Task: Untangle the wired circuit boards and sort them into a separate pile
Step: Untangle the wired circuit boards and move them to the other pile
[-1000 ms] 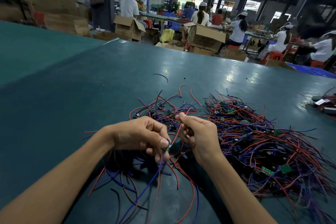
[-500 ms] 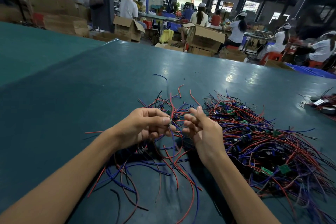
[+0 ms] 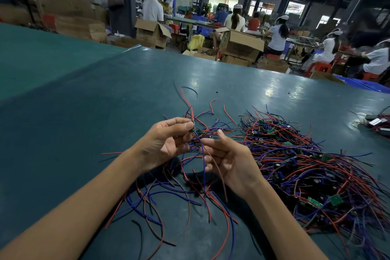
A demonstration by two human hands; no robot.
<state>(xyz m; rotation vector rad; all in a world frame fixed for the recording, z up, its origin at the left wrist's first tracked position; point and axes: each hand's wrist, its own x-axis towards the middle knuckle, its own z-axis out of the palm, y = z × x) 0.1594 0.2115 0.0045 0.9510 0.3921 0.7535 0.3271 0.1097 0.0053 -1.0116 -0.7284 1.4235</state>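
Note:
My left hand (image 3: 166,143) pinches a small wired circuit board (image 3: 193,128) between thumb and fingertips, lifted above the table. Its red wire stands upward and its blue wire (image 3: 203,160) hangs down between my hands. My right hand (image 3: 226,159) is palm-up beside it with fingers loosely curled; the blue and a red wire pass by its fingers, and I cannot tell whether it grips them. A big tangled pile of boards with red and blue wires (image 3: 306,164) lies to the right. A smaller, looser pile of wired boards (image 3: 168,192) lies under my hands.
The green table (image 3: 84,112) stretches left and far. More parts and wires (image 3: 377,122) lie at the right edge. A loose blue wire (image 3: 191,89) lies farther back. Cardboard boxes (image 3: 240,46) and seated workers are beyond the table.
My left hand has raised the pinched board and moved it away from me, pulling its wires up out of the small pile. My right hand has turned palm-up and opened somewhat.

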